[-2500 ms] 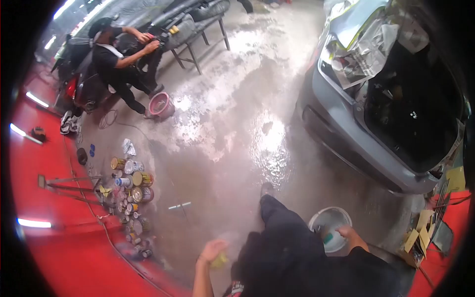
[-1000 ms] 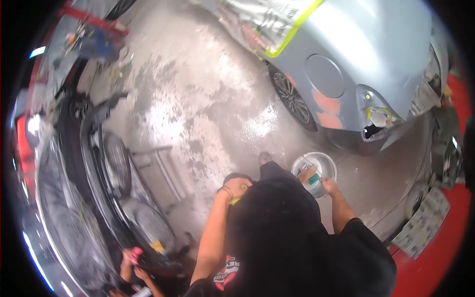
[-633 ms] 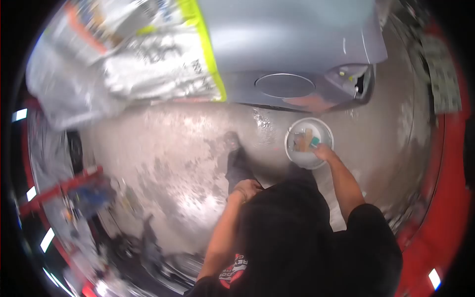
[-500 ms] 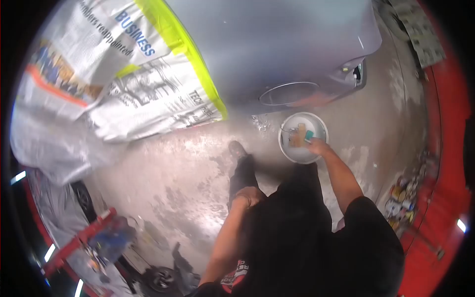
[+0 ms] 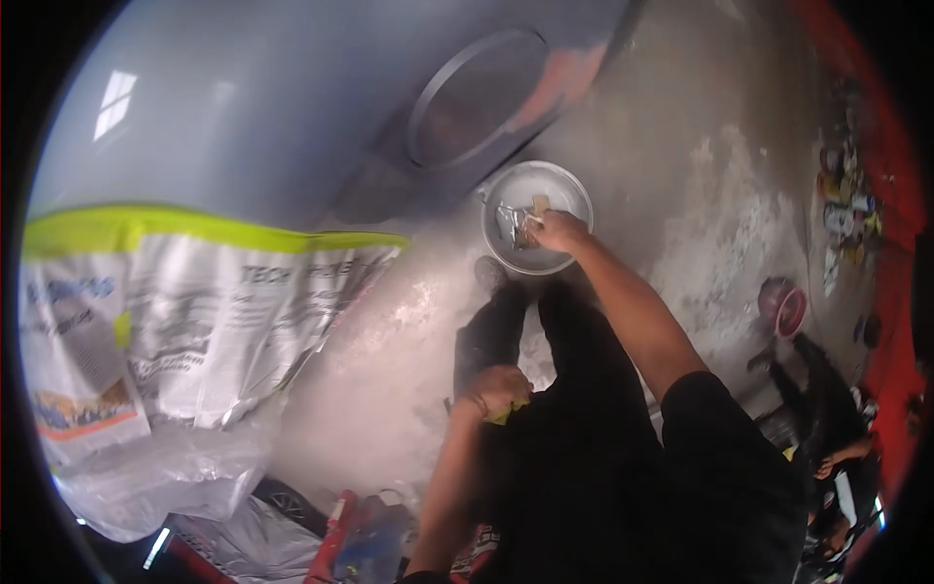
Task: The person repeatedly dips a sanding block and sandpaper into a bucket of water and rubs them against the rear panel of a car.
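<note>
A round white bucket stands on the floor in front of my feet, beside the grey car panel. My right hand is inside its rim, fingers bent together over the tan piece and other small items lying there. What those fingers grip, if anything, is hidden. Near my left knee, my left hand is closed around a small yellow-green piece, whose kind I cannot make out.
A grey car panel with a round outlined flap fills the upper left. Newspaper with bright yellow tape and plastic sheeting covers its side. At right are a pink bucket, another person in dark clothes, and several cans.
My view has turned, so the car panel and bucket appear further left. The teal block seen by my right hand no longer shows. A yellow-green piece now shows in my left hand.
</note>
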A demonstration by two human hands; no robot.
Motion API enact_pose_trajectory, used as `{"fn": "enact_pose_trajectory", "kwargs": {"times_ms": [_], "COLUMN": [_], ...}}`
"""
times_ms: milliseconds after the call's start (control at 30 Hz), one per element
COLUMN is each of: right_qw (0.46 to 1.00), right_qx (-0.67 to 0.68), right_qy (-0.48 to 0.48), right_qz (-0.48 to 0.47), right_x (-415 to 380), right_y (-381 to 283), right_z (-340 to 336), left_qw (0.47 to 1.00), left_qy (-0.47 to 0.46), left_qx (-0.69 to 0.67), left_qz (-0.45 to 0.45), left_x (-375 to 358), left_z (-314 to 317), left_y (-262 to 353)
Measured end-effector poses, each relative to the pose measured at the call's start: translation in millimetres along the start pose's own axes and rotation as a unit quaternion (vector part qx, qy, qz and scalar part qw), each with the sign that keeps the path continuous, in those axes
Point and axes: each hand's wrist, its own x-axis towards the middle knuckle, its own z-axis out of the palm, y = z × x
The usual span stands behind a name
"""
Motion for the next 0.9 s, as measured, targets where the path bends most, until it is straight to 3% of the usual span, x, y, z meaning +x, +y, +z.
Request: {"fn": "enact_pose_trajectory", "kwargs": {"times_ms": [33, 67, 133, 200, 233, 267, 300, 333, 400, 433, 533, 567, 600, 633, 733, 767, 900], "right_qw": [1.000, 0.999, 0.999, 0.995, 0.981, 0.987, 0.973, 0.925, 0.962, 0.960, 0.947, 0.938, 0.931, 0.936, 0.955, 0.965, 0.977], "right_qx": [0.006, 0.012, 0.021, 0.048, 0.088, 0.123, 0.045, 0.050, 0.040, 0.080, 0.183, 0.200, 0.129, 0.122, 0.050, -0.031, -0.109], "right_qy": [0.013, 0.032, 0.041, 0.082, 0.169, 0.099, 0.204, 0.341, 0.228, 0.230, 0.241, 0.268, 0.328, 0.318, 0.283, 0.254, 0.176], "right_qz": [0.002, 0.006, 0.027, 0.020, -0.028, -0.032, -0.095, -0.163, -0.142, -0.139, -0.110, -0.089, -0.090, -0.086, -0.075, -0.060, 0.057], "right_x": [9, 13, 11, 5, -3, -12, -15, -17, -5, 17, 100, 133, 171, 204, 295, 336, 368], "right_y": [3, 4, 4, 18, 24, 23, 23, 24, 22, 20, 22, 30, 38, 48, 72, 80, 81], "right_z": [20, 36, 69, 118, 153, 174, 220, 256, 268, 266, 245, 235, 234, 235, 229, 234, 225], "left_qw": [0.988, 0.936, 0.824, 0.839, 0.860, 0.855, 0.884, 0.899, 0.883, 0.868, 0.852, 0.858, 0.861, 0.863, 0.864, 0.860, 0.876], "left_qy": [0.052, 0.108, 0.196, 0.218, 0.242, 0.270, 0.293, 0.328, 0.351, 0.343, 0.318, 0.309, 0.301, 0.289, 0.372, 0.402, 0.429], "left_qx": [-0.143, -0.322, -0.497, -0.454, -0.400, -0.385, -0.244, -0.119, -0.050, 0.069, 0.126, 0.157, 0.189, 0.220, 0.178, 0.180, 0.152], "left_qz": [-0.033, -0.094, -0.191, -0.208, -0.203, -0.220, -0.271, -0.264, -0.309, -0.353, -0.395, -0.380, -0.364, -0.350, -0.290, -0.257, -0.159], "left_x": [-5, -10, 0, 18, 33, 48, 64, 82, 118, 134, 187, 204, 221, 234, 243, 244, 249], "left_z": [-1, 1, -7, -24, -23, -28, -43, -40, -63, -69, -89, -88, -86, -84, -79, -76, -95], "left_y": [-5, -10, -31, -69, -100, -123, -132, -167, -194, -215, -251, -270, -288, -306, -309, -313, -316]}}
